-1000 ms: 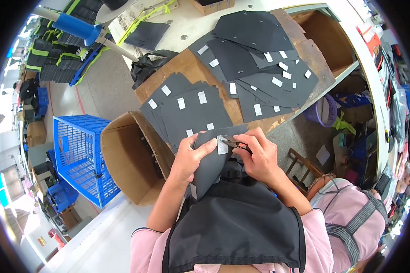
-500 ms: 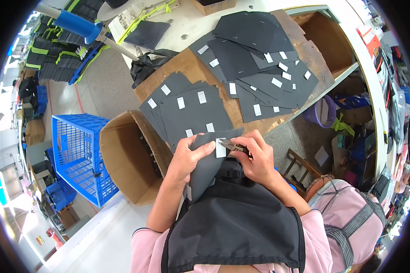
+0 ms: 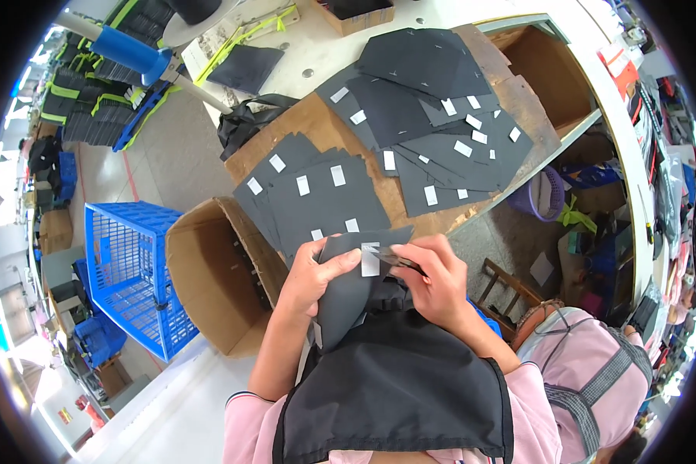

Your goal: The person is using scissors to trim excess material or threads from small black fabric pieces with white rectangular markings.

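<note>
My left hand [image 3: 311, 280] grips a dark grey fabric panel [image 3: 342, 298], its thumb lying on the front face beside a white label [image 3: 370, 260]. From the right, my right hand [image 3: 438, 280] holds a pair of thread snips [image 3: 394, 257], blades pointing left at the label's upper part. The snips are blurred, so whether they touch the label is unclear. Just beyond my hands lies a spread of similar grey panels [image 3: 329, 205] with white labels. Another overlapping pile of dark panels [image 3: 421, 69] covers the right part of the brown board [image 3: 247, 158].
A cardboard box [image 3: 209, 286] stands left of my arm, with a blue plastic crate [image 3: 131, 224] beyond it. A blue-topped pole [image 3: 127, 56] rises at upper left. A purple basket [image 3: 540, 197] sits below the board's right edge. Someone in pink [image 3: 595, 371] is close at my right.
The snips' blades have lifted slightly off their earlier line and blurred with motion. My left hand keeps its hold on the panel. The whole view has shifted a little.
</note>
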`<state>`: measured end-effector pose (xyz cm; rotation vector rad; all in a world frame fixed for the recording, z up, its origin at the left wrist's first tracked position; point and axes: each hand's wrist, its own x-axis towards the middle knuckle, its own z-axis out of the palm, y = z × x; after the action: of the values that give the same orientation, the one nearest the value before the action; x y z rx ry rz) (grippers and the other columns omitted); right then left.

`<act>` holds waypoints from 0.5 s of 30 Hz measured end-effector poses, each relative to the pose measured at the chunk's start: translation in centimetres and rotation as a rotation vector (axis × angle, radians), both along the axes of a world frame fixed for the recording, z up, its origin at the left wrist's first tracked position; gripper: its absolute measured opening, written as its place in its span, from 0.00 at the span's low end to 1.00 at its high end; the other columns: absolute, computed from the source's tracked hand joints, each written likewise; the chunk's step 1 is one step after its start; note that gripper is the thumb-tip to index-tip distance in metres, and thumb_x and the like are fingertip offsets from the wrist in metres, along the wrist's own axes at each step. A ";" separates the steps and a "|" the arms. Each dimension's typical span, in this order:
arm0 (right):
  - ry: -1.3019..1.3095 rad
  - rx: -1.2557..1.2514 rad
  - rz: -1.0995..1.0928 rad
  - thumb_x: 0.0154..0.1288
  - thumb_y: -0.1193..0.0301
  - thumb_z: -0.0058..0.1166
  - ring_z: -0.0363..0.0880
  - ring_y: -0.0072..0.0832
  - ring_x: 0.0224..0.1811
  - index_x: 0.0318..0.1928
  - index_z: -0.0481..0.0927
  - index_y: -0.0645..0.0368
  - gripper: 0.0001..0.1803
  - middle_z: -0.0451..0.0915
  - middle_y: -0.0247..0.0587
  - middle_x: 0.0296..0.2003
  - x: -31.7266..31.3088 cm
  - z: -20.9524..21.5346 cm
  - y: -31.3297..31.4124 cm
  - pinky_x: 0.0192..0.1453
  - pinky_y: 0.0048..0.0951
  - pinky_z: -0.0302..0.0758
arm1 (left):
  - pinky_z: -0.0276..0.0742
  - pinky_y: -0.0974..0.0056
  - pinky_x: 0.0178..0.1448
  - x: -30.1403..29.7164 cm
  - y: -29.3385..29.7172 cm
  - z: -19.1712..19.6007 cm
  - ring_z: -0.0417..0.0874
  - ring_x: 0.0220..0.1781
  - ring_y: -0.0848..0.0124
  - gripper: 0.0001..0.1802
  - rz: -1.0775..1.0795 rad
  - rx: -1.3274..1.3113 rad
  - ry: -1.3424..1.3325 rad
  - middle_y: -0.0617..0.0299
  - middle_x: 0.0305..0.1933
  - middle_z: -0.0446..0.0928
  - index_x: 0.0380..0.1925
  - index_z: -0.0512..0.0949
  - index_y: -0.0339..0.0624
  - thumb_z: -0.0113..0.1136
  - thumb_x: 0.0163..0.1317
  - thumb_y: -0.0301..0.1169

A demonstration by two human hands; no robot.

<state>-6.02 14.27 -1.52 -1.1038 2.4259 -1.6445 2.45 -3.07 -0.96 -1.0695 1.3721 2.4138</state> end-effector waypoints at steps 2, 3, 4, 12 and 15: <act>-0.129 0.170 0.059 0.51 0.77 0.60 0.77 0.33 0.26 0.37 0.78 0.58 0.11 0.75 0.39 0.31 -0.9 -1.1 0.0 0.29 0.28 0.74 | 0.75 0.67 0.43 -0.6 -0.2 -0.2 0.78 0.39 0.69 0.23 0.135 -0.087 -0.083 0.55 0.39 0.77 0.43 0.73 0.28 0.67 0.48 0.30; -0.222 0.102 0.023 0.52 0.77 0.59 0.76 0.31 0.26 0.38 0.76 0.59 0.11 0.74 0.38 0.30 -1.5 -2.2 0.0 0.27 0.28 0.73 | 0.75 0.65 0.44 -0.8 -0.8 -0.8 0.77 0.41 0.69 0.26 0.237 -0.144 -0.175 0.54 0.41 0.76 0.46 0.72 0.29 0.68 0.47 0.30; -0.208 0.104 0.011 0.52 0.77 0.59 0.76 0.31 0.26 0.38 0.76 0.59 0.11 0.74 0.38 0.30 -2.4 -2.9 0.3 0.27 0.28 0.73 | 0.75 0.64 0.45 -0.7 -1.9 -1.9 0.77 0.42 0.68 0.30 0.344 -0.199 -0.268 0.54 0.44 0.74 0.49 0.70 0.30 0.69 0.46 0.30; -0.402 0.372 -0.447 0.51 0.70 0.61 0.74 0.30 0.27 0.40 0.74 0.57 0.15 0.72 0.36 0.26 -14.2 -10.4 2.0 0.31 0.32 0.69 | 0.63 0.59 0.63 1.9 -7.4 -11.0 0.64 0.62 0.54 0.47 0.039 -1.134 -0.319 0.46 0.64 0.56 0.64 0.53 0.45 0.69 0.45 0.28; -0.049 0.308 -0.454 0.52 0.66 0.61 0.78 0.40 0.34 0.41 0.75 0.56 0.16 0.76 0.40 0.35 -20.0 -12.6 -0.7 0.36 0.38 0.72 | 0.55 0.53 0.67 1.3 -6.2 -11.2 0.54 0.68 0.49 0.51 -0.010 -1.315 -0.295 0.45 0.69 0.46 0.66 0.49 0.49 0.69 0.43 0.26</act>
<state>-25.99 13.59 -14.17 -0.4908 2.9163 -1.2809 3.79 -9.30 -12.17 -1.4597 2.8008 1.0078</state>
